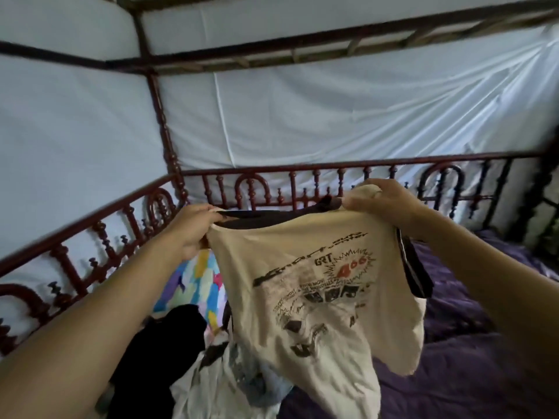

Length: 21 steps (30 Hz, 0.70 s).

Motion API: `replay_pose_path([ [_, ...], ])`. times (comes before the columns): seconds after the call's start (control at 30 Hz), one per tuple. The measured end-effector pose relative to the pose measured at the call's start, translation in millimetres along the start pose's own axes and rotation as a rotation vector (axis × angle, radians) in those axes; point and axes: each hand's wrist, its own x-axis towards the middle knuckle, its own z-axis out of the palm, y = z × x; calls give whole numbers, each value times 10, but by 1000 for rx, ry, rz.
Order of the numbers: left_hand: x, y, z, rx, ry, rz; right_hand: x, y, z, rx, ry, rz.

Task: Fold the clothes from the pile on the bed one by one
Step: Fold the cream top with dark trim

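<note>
The left hand [193,228] and right hand [384,201] each pinch a top corner of the cream shirt [317,291], holding it up over the pile [193,358] on the bed [472,343] so it hangs flat for folding.

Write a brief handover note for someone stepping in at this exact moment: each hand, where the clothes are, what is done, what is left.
Left hand grips one shoulder of the cream printed T-shirt, right hand the other; the shirt hangs in the air, print facing you.
The pile lies lower left on the purple bedcover, with a black garment on it.
Done: one shirt picked up and spread; no folded clothes in view.
Left: fold this shirt, then the pile, one by one.
</note>
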Motion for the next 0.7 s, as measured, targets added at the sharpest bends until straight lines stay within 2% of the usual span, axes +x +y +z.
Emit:
replay_pose_path([
  [0.07,22,120,-11,-107,-112,-62,-17,-82,-81,-95,-37,8],
  [0.13,26,205,-59,3,-223,6,-2,-98,-161,-134,98,-2],
  [0.27,14,341,-215,717,-460,331,-41,-21,-323,-85,339,-9],
  [0.33,68,368,-277,982,-478,427,-130,22,-331,-80,404,2],
  [0.37,124,380,-310,1037,-465,466,-195,28,-304,-80,427,2],
  [0.47,369,386,-441,972,-457,534,-473,-85,-136,-108,425,-11],
  [0.6,761,331,-609,602,-339,487,-883,-287,62,-220,163,29],
  [0.7,1036,291,-476,653,-177,576,-1115,-251,108,-226,60,60],
])
